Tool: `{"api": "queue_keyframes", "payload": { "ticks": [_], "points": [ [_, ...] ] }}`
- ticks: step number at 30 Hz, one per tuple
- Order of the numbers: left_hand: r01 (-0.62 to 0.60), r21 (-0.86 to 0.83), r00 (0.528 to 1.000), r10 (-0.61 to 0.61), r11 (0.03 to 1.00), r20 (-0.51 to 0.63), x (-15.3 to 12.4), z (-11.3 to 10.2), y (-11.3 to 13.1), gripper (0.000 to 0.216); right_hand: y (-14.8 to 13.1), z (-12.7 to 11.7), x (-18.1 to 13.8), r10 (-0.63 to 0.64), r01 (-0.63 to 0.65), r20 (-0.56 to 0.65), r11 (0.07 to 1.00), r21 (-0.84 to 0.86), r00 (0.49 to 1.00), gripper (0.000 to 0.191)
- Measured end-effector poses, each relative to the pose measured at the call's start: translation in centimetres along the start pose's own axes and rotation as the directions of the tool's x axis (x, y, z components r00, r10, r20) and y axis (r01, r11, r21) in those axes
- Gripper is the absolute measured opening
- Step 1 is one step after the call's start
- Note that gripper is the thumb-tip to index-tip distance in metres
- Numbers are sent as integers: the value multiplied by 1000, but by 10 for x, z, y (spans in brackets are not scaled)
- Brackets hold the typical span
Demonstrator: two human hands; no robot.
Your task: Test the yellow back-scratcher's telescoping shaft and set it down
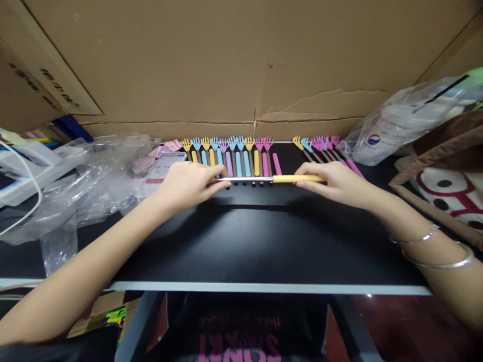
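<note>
Both hands' fingers (222, 182) pinch scratcher (271, 179) — closed.

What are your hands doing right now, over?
Left hand grips the metal rod end, right hand grips the yellow handle of one back scratcher. Held level above the black table. Row of scratchers right behind it.

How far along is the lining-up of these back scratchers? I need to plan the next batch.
Done: a neat row of back scratchers lies side by side at the back of the black table. In hand: the left hand and right hand hold a yellow-handled scratcher crosswise, its metal rod extended. Left: a looser cluster of scratchers on the right.
</note>
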State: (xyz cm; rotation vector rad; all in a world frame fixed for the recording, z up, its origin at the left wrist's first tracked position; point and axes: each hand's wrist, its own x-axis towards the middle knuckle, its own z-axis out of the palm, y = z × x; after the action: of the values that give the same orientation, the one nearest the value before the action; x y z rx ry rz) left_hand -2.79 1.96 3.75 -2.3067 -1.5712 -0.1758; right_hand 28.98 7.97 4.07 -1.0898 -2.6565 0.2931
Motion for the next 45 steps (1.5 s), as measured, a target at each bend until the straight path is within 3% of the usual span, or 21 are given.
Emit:
{"api": "queue_keyframes", "payload": {
  "ticks": [4, 9, 18, 27, 32, 38, 45],
  "points": [
    [14, -44, 995, -18, 999, -96, 0, -1, -1, 36, 3, -2, 1, 18, -10, -162, 999, 52, 987, 34],
    [9, -72, 978, -24, 997, -209, 0, 2, 3, 35, 0, -2, 1, 81, -30, -178, 962, 272, 981, 32],
    [-21, -84, 969, 0, 996, -246, -2, 12, 3, 31, 10, 23, 9, 202, -165, -1, 804, 572, 979, 41],
    [-150, 29, 909, 150, 988, -390, -4, 12, 5, 34, 14, 17, 3, 37, -231, 269, 634, 738, 962, 33],
    [-136, 45, 933, 144, 990, -331, -6, 6, 6, 37, 13, 16, 2, 14, -286, 344, 587, 758, 939, 33],
    [-96, -18, 957, 87, 995, -275, -5, 6, 7, 43, 9, 19, 5, 95, -279, 279, 599, 751, 956, 37],
    [-67, -132, 969, 32, 989, -246, -4, 13, 3, 45, 1, 18, 5, 155, -170, 87, 685, 708, 984, 40]
  ]
}}
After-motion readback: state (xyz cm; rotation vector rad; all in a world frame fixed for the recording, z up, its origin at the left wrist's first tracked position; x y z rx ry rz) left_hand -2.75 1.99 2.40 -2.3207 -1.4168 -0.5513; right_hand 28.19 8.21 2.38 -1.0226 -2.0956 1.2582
